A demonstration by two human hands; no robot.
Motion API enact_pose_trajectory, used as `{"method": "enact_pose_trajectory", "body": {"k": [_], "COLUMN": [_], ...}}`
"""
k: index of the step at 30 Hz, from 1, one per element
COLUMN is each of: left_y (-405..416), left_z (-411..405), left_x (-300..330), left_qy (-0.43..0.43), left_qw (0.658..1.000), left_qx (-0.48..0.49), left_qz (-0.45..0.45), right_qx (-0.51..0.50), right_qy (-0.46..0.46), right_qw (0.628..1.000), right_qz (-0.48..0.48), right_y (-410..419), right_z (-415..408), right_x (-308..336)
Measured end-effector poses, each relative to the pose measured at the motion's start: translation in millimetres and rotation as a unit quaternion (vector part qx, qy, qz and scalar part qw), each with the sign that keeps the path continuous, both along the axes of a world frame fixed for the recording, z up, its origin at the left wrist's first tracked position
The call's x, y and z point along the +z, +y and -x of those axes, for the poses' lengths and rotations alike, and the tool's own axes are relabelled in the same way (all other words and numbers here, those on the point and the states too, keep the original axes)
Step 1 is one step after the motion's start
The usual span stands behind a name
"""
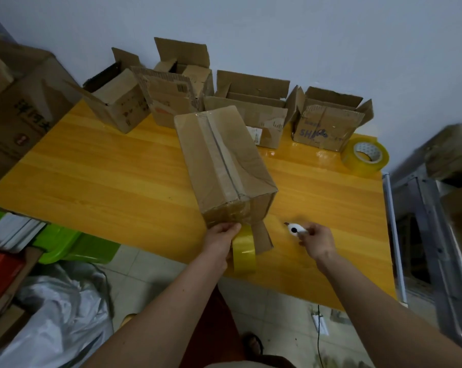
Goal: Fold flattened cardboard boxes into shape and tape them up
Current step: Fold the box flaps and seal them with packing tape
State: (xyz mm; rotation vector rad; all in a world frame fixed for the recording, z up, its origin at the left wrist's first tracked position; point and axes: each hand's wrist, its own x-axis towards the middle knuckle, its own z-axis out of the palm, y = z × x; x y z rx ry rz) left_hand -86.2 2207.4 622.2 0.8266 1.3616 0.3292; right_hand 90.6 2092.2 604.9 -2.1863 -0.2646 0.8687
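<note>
Now box (224,160) long axis toward wall | left hand (220,239) grips tape roll (244,251) | right hand (317,241) grips cutter (295,230)

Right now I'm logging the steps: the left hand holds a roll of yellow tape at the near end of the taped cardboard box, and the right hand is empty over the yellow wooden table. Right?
Not quite. The head view shows the right hand gripping a small white cutter, not empty. The rest stands: the left hand holds the roll of yellow tape at the near end of the taped cardboard box, over the yellow wooden table.
</note>
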Motion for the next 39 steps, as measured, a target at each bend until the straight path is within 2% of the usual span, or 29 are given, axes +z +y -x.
{"method": "enact_pose_trajectory", "body": {"k": [3,5,7,9,11,13,15,16,17,18,20,22,24,26,29,32,37,39], "left_y": [2.0,2.6,0.4,-3.5,-7.2,-9.1,-11.9,-13.9,-16.0,-18.1,-23.1,-28.7,-34.6,-40.5,-48.5,-55.0,-67.9,-72.2], "left_z": [-1.8,-2.9,-2.5,0.9,3.9,5.0,6.4,7.4,8.6,9.9,12.8,13.4,11.8,9.0,3.6,-2.4,-15.4,-18.7], "left_x": [-1.1,-0.5,-2.8,-4.1,-3.5,-1.9,0.3,1.9,4.1,6.3,12.0,18.7,26.6,34.2,41.5,46.0,50.4,56.6], "left_qy": [-0.004,-0.004,0.006,0.021,0.017,0.012,0.008,0.003,-0.005,-0.013,-0.024,-0.041,-0.063,-0.074,-0.071,-0.067,-0.04,-0.064], "left_qw": [1.0,1.0,1.0,1.0,0.999,0.999,0.998,0.998,0.998,0.997,0.995,0.993,0.991,0.988,0.986,0.987,0.979,0.972], "left_qx": [0.009,0.011,0.002,-0.01,-0.022,-0.035,-0.039,-0.039,-0.04,-0.042,-0.052,-0.066,-0.08,-0.094,-0.113,-0.111,-0.136,-0.16], "left_qz": [-0.003,-0.009,-0.012,-0.016,-0.017,-0.025,-0.04,-0.048,-0.056,-0.062,-0.076,-0.087,-0.092,-0.093,-0.095,-0.094,-0.147,-0.16], "right_qx": [-0.08,-0.085,-0.038,0.034,0.117,0.2,0.245,0.253,0.26,0.261,0.226,0.165,0.111,0.077,-0.001,-0.047,-0.092,-0.106], "right_qy": [0.029,0.018,-0.007,-0.106,-0.286,-0.42,-0.49,-0.498,-0.474,-0.419,-0.255,-0.087,0.046,0.119,0.184,0.212,0.183,0.168], "right_qw": [0.996,0.994,0.995,0.987,0.951,0.881,0.818,0.803,0.811,0.84,0.919,0.969,0.978,0.976,0.967,0.959,0.962,0.965], "right_qz": [0.038,0.064,0.097,0.112,0.029,-0.086,-0.177,-0.206,-0.224,-0.228,-0.196,-0.164,-0.168,-0.165,-0.176,-0.182,-0.178,-0.17], "right_y": [-12.8,-16.0,-16.1,-12.8,-1.4,19.7,39.9,46.7,50.0,50.2,44.0,33.8,22.6,13.3,4.4,-1.9,-11.0,-16.2], "right_z": [-9.3,-14.6,-16.4,-11.1,3.0,21.2,36.9,43.6,49.7,54.7,60.7,61.0,60.5,63.0,66.3,66.2,60.6,54.7], "right_x": [-22.3,-28.5,-26.5,-16.5,4.6,33.9,55.8,62.6,67.8,70.3,65.9,59.8,56.6,56.1,58.0,63.3,68.1,69.0]}}
